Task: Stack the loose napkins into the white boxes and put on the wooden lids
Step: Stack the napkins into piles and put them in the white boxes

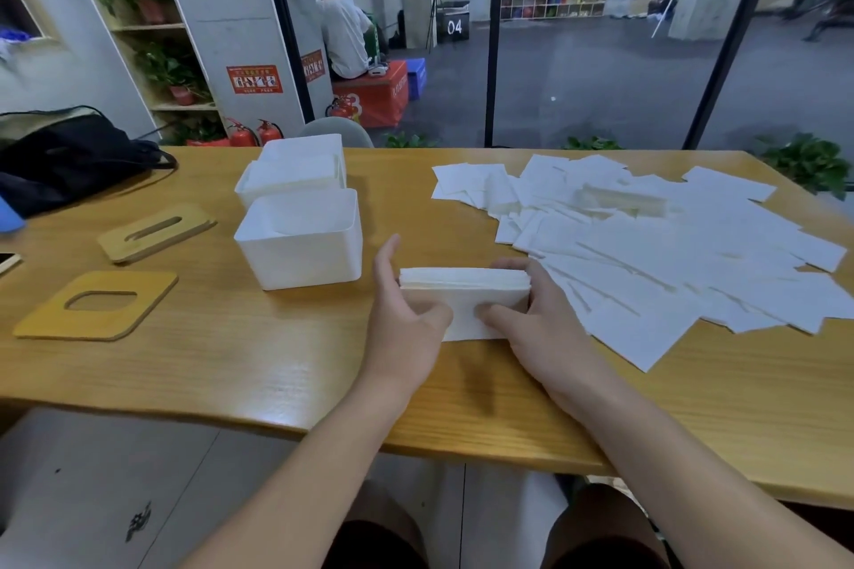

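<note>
A neat stack of white napkins [463,291] stands on its edge on the wooden table, held between both hands. My left hand [405,314] grips its left end, thumb on the near face. My right hand [536,314] grips its right end. Just left of the stack sits an open white box [300,240]; behind it are two more white boxes [295,173], the nearer one holding napkins. Loose napkins [647,254] lie spread across the right half of the table. Two wooden lids lie at the left: one with a slot [155,231], one with an oval opening [99,305].
A black bag [69,157] rests at the table's far left corner, with a phone edge [7,261] at the left border. Beyond the glass wall a person sits on a red block [369,95]. The wooden table [277,360] ends just before my knees.
</note>
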`<state>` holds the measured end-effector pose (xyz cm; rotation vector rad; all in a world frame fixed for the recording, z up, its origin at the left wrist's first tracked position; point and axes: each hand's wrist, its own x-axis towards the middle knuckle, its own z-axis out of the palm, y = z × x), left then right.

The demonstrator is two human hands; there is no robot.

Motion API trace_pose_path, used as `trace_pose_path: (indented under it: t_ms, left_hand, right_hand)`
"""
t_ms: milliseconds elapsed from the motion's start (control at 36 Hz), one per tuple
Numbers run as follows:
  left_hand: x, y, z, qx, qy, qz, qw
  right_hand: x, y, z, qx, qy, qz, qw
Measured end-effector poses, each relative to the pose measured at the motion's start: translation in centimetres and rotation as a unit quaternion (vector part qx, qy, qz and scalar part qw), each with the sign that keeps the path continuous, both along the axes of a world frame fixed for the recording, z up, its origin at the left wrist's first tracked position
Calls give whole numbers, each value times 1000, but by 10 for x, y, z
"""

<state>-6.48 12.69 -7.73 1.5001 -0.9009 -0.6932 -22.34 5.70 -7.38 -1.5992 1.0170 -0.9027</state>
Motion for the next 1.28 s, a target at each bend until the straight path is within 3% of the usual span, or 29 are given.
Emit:
trace_pose_path:
  t_ms: [389, 806, 1139, 1278]
  left_hand:
    - [-3, 2, 2, -30, 28, 15, 999]
    - [-1, 3, 1, -25, 41, 9, 999]
    - [28, 6, 0, 24, -65, -67, 995]
    - [42, 3, 10, 12, 3, -73, 997]
  right_hand:
    - [4, 2, 3, 14, -27, -16, 999]
    - [2, -1, 4, 30, -21, 30, 999]
    - [-26, -12, 5, -82, 113, 72, 988]
    - [-25, -18, 15, -1, 26, 58, 998]
